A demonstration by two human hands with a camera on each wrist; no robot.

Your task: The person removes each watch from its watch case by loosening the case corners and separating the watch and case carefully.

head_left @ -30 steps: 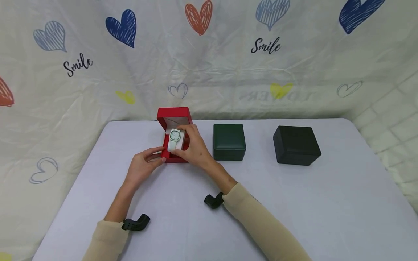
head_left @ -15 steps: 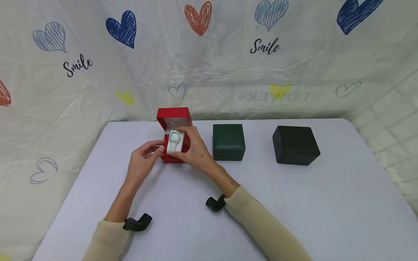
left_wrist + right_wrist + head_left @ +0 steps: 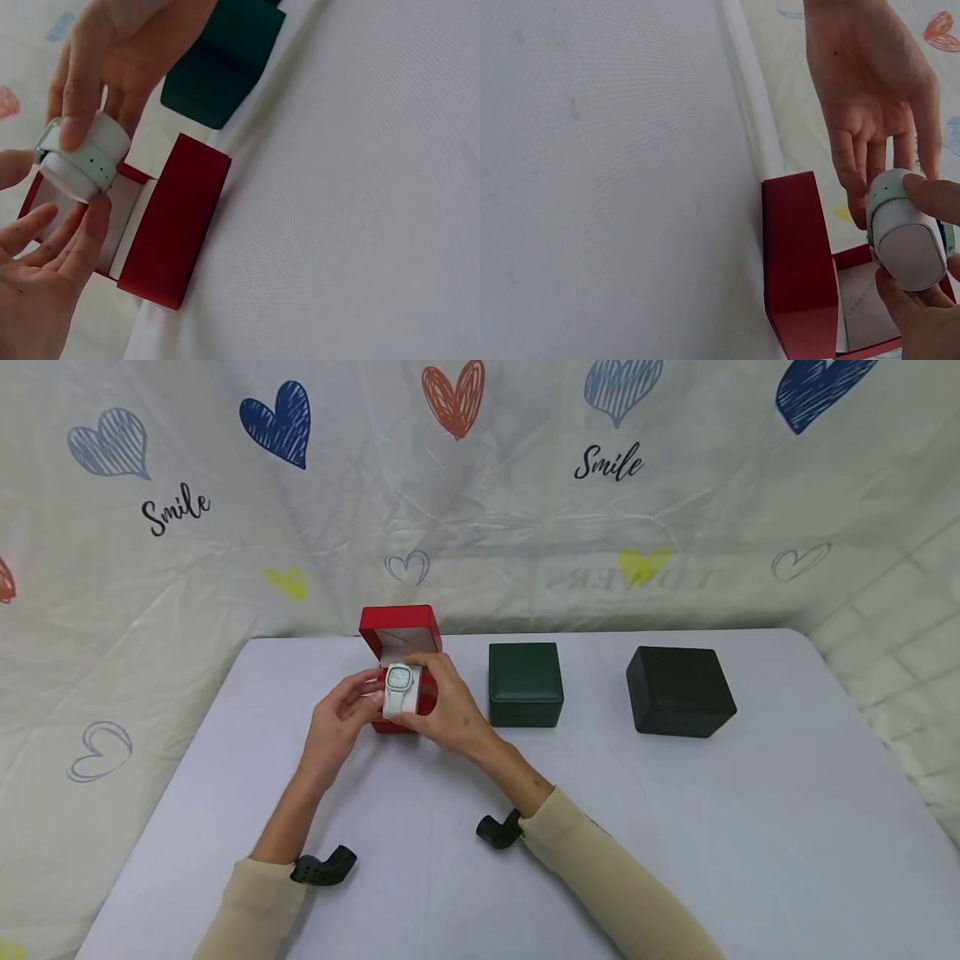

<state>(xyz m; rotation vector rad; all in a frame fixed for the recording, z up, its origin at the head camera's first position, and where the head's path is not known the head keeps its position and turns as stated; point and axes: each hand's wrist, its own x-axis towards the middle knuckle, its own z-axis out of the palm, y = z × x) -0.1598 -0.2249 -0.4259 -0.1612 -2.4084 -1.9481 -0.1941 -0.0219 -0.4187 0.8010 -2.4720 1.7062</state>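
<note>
A wristwatch (image 3: 399,677) with a pale green strap is wrapped around a white cushion (image 3: 911,256). My right hand (image 3: 452,708) grips the cushion and strap from the right, its thumb (image 3: 928,196) lying on the strap. From the other side, my left hand (image 3: 337,722) reaches in with thumb and index finger at the watch's edges, appearing to pinch it lightly. Its other fingers (image 3: 34,229) are loosely bent beside the cushion. The red watch box (image 3: 176,225) stands with its lid raised, and the watch is held in front of it. Both hands cover part of the box.
A closed dark green box (image 3: 525,685) sits just right of the red one. Further right stands a closed black box (image 3: 682,692). The white table (image 3: 675,843) ends at the back against a curtain (image 3: 510,485) printed with hearts.
My left hand has left the red box's side and come up to the watch. My right hand has shifted the watch and cushion slightly toward me. The other boxes stay put.
</note>
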